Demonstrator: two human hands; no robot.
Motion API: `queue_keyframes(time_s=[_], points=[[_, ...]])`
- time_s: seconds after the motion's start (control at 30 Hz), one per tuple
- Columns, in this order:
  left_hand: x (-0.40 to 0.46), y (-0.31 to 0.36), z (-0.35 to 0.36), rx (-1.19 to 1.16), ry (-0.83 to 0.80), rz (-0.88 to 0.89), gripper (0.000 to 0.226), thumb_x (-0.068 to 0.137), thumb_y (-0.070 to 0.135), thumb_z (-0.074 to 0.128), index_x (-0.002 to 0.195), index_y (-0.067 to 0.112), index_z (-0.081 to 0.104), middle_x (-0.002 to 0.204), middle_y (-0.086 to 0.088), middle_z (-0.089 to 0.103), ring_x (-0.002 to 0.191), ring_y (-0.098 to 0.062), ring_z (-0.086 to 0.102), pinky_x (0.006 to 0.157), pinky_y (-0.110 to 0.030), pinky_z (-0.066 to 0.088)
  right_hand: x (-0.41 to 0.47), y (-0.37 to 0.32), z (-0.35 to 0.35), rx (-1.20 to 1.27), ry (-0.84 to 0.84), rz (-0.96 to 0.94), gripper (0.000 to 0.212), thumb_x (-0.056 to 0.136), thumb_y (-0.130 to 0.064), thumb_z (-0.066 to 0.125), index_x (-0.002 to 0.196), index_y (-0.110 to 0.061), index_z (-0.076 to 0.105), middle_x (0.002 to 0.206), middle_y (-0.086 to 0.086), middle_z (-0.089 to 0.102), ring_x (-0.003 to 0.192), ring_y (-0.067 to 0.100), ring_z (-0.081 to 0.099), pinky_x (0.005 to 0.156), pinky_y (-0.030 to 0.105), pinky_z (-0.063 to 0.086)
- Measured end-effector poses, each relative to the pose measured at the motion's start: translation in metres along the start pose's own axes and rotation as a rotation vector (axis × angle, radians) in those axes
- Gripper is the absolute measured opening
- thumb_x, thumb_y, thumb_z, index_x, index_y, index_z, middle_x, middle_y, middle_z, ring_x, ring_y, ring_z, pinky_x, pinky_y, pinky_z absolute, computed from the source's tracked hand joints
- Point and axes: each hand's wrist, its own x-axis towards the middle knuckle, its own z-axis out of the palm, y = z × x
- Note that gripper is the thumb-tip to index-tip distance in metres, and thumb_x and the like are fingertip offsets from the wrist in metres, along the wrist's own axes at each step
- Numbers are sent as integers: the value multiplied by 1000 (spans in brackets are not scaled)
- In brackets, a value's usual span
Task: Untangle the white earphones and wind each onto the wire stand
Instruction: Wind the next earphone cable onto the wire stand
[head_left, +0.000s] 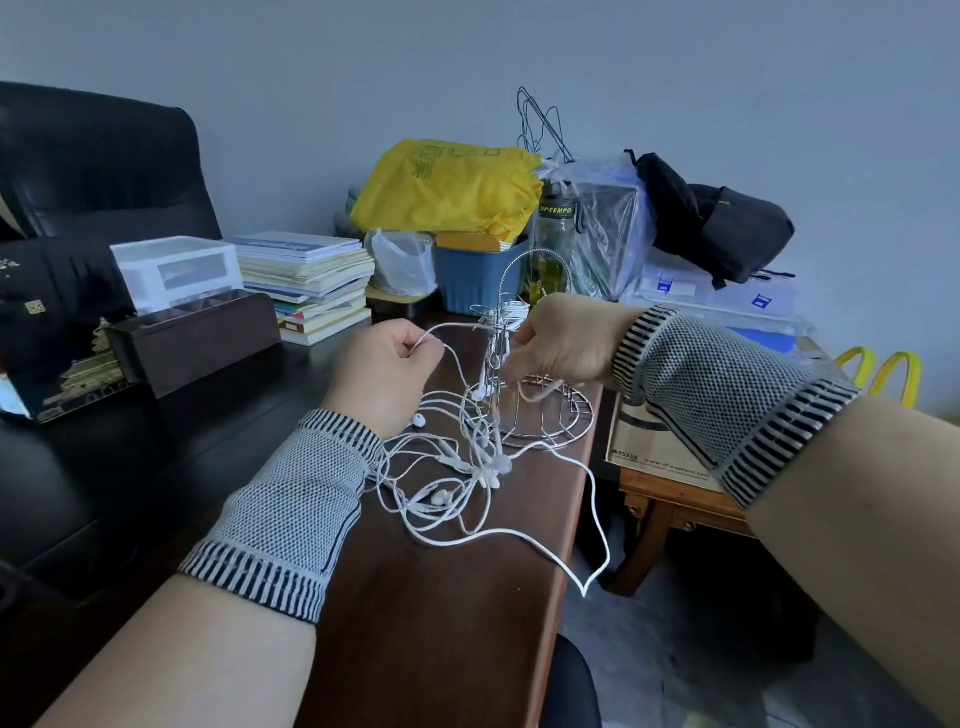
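A tangle of white earphones (462, 478) hangs and lies on the brown table (441, 623), with a long loop trailing off the table's right edge. The metal wire stand (540, 410) rises behind the tangle, and some white cord is wound near its upper part. My left hand (384, 371) pinches one white cord that runs across to the stand. My right hand (561, 340) is at the stand's upright, its fingers curled round white cord there. Both wrists wear grey knitted bands.
A dark wooden box (192, 338) and a stack of books (311, 286) sit at the left. Behind the stand are a blue tub (478, 280), a yellow bag (452, 182), a bottle (556, 234) and a black backpack (722, 218). A low wooden stool (670, 499) stands right of the table.
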Motion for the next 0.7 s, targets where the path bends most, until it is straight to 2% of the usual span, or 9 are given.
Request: queue_keyframes(time_s=[0.07,0.13,0.2,0.27,0.33,0.43,0.53,0.63,0.7], points=[[-3,2,5,34,-37,13,17,92,27,60,78,19,67,54,7,56,51,-9,48,52,-24,40,4,2,5,139,111,15,26,77,-32,73,69,-8,71,72,13,63,65,19,54,74,37,55],[-5,4,10,57,-79,25,18,93,27,60,79,18,68,55,8,53,55,-10,46,57,-26,38,5,1,9,313,161,37,21,78,-28,73,73,-8,71,76,8,62,68,18,54,67,34,50],[-6,4,12,64,-94,30,19,93,25,60,79,17,67,51,9,48,53,-9,42,56,-26,35,5,1,12,644,194,79,14,83,-18,68,74,-8,66,81,9,61,74,20,55,68,35,46],[-6,2,13,65,-86,25,19,94,25,60,79,15,67,49,10,46,52,-8,41,55,-25,33,3,0,10,1058,212,134,16,86,-9,58,70,-9,59,77,8,61,73,22,58,69,34,43],[-5,3,10,69,-71,23,18,94,25,59,81,16,67,54,10,51,55,-7,46,56,-25,35,4,4,8,1301,229,135,20,87,-9,50,67,-11,51,65,5,59,67,23,63,67,32,43],[-4,4,4,56,-24,19,17,95,27,58,85,18,68,72,3,67,68,-13,60,65,-29,47,2,7,6,1345,236,158,21,88,-12,46,67,-14,44,53,1,47,46,16,54,56,27,46],[-3,7,1,-26,13,34,18,95,30,58,90,16,70,83,-2,73,83,-20,66,78,-36,52,4,12,10,1177,245,165,29,85,-10,56,63,-18,38,55,-1,26,40,11,22,40,20,27],[-5,14,2,-50,0,71,18,96,29,57,86,18,66,78,-5,70,69,-15,59,64,-25,46,6,12,12,983,210,145,28,79,-17,72,65,-14,49,52,-1,25,41,13,20,44,22,31],[-3,15,-1,-64,24,78,19,97,27,56,82,19,64,69,-6,65,57,-10,50,57,-28,40,6,11,10,1043,245,143,21,77,-16,75,71,-12,55,52,-1,27,41,13,24,51,25,37]])
